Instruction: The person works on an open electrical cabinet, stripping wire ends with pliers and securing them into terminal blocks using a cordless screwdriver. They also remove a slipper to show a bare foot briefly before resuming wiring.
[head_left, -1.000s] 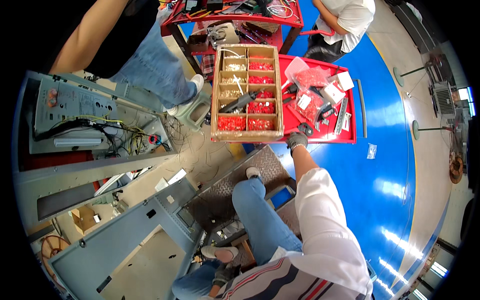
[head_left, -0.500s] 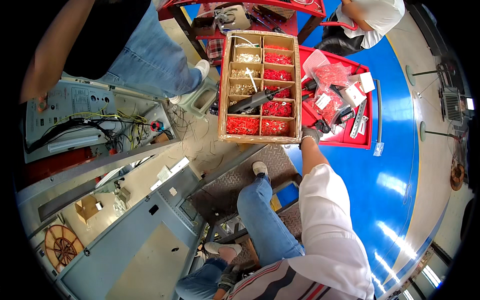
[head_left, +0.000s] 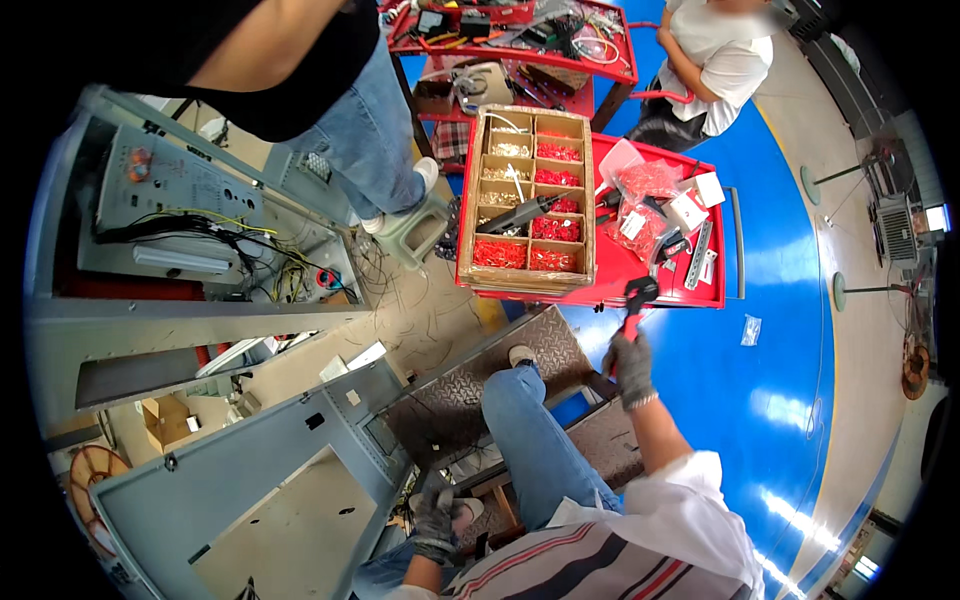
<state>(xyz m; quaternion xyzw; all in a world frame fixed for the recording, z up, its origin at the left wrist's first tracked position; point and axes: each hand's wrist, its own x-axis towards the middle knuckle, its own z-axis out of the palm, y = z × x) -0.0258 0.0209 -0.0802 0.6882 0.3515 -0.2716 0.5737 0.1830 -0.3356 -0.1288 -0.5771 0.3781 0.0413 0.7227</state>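
My right hand [head_left: 631,370], in a grey glove, is wrapped round the red handle of a crimping tool [head_left: 640,295]. The tool's black head points away from me, just past the near edge of the red cart [head_left: 660,292]. My left hand [head_left: 434,525], gloved too, hangs low near my legs, its fingers loosely stretched, with nothing plain to see in them. A divided cardboard box [head_left: 585,230] on the cart holds red and pale metal terminals. Across its compartments lies a dark pen-shaped tool [head_left: 515,215].
Bags of red terminals [head_left: 645,180] and small white boxes sit right of the divided box. An open grey cabinet door [head_left: 290,500] stands at my left, a wired cabinet [head_left: 180,210] beyond. One person stands on a green stool [head_left: 415,232]; another sits at the far right.
My right hand has come back from the cart toward me, now with the crimping tool in it. My left hand has risen into fuller view. The whole view has shifted.
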